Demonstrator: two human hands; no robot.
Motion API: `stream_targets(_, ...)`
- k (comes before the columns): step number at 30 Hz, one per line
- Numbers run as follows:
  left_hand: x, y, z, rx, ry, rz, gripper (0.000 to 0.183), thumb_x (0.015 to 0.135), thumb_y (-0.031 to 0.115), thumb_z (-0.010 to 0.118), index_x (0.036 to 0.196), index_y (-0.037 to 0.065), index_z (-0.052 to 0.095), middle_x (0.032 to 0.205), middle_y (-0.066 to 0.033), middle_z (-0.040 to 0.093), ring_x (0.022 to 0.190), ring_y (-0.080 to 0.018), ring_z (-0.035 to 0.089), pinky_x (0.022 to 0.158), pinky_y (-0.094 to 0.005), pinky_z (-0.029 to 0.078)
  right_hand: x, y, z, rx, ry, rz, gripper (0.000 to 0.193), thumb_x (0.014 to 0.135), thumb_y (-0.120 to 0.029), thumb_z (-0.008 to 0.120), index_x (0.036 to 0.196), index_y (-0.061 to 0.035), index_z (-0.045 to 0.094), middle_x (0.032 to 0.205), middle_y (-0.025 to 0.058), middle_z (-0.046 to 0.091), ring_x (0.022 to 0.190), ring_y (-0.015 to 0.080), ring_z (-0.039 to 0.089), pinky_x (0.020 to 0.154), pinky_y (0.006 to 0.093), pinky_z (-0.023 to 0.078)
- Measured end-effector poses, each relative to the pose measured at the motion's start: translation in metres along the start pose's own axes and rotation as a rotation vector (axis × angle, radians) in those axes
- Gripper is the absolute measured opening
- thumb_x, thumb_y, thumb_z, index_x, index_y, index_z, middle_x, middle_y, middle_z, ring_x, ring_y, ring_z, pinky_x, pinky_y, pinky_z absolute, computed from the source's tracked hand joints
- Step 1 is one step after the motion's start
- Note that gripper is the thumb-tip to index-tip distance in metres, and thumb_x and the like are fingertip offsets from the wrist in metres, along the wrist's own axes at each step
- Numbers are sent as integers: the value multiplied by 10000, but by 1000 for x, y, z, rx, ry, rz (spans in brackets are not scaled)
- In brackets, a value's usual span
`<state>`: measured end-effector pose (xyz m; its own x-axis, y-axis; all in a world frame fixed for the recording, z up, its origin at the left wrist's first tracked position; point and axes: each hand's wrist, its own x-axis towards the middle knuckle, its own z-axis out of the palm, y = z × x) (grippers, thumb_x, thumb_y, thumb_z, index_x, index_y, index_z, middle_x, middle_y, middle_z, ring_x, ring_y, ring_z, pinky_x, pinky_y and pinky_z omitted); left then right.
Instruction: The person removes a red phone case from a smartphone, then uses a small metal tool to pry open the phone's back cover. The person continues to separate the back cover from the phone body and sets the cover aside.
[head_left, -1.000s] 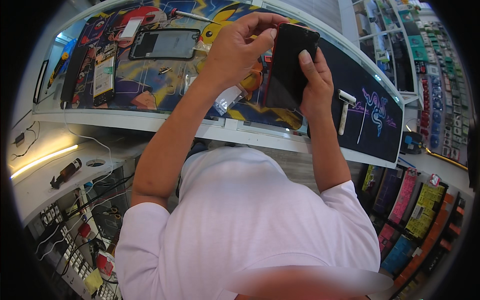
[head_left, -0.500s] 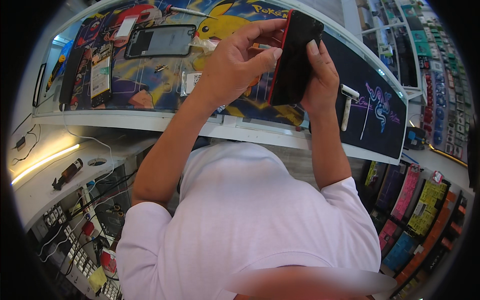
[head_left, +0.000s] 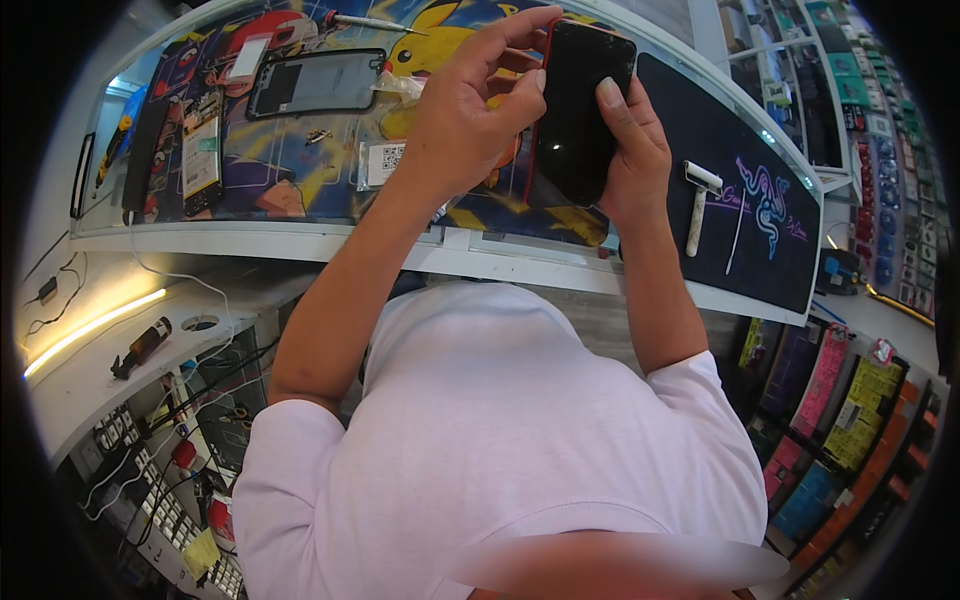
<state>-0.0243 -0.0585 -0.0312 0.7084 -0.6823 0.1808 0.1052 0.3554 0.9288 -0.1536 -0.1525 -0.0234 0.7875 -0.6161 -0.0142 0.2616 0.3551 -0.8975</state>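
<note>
1. Black phone (head_left: 580,120), red edge: upper centre of frame, held up.
2. Right hand (head_left: 640,150): gripping phone's right side, thumb over screen.
3. Left hand (head_left: 472,112): fingers bent by phone's left edge; can't tell if gripping.

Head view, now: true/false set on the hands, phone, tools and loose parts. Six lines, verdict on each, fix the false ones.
1. The right hand holds the phone. True.
2. The phone's front is white. False: it is black, with a red edge.
3. The roller lies on the black mat. True.
4. The screwdriver lies on the black mat too. False: it lies on the patterned mat.
5. The opened phone lies left of the black-rimmed panel. True.
6. The left hand lies flat on the patterned mat. False: it is raised, fingers at the phone's left edge.
</note>
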Motion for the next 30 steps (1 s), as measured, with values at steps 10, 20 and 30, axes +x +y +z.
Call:
stream_targets(10, 14, 11, -35, 173, -269, 43, 283, 1045, 130, 591, 1295, 21, 669, 1188, -52, 719, 1068, -104, 677, 948, -266, 542, -5, -1, -2, -196, -75, -77, 384, 1073, -264, 600, 1379, -46, 523, 1229, 56, 662, 1065, 92, 659, 894, 262, 580)
stream_targets(20, 15, 23, -40, 21, -401, -28, 280, 1061, 160, 581, 1278, 23, 690, 1043, -59, 743, 888, -106, 707, 822, -258, 594, -6, -10, -15, -345, -192, -170, 405, 1064, -275, 621, 1372, -31, 526, 1218, 54, 659, 1094, 85, 634, 938, 262, 548)
stream_targets(30, 12, 20, -37, 355, -269, 344, 263, 1036, 152, 590, 1248, 33, 690, 1017, -72, 742, 856, -114, 713, 806, -256, 579, -7, 2, -4, -333, -150, -203, 390, 1061, -255, 628, 1366, -33, 527, 1217, 48, 660, 1091, 87, 630, 929, 257, 538)
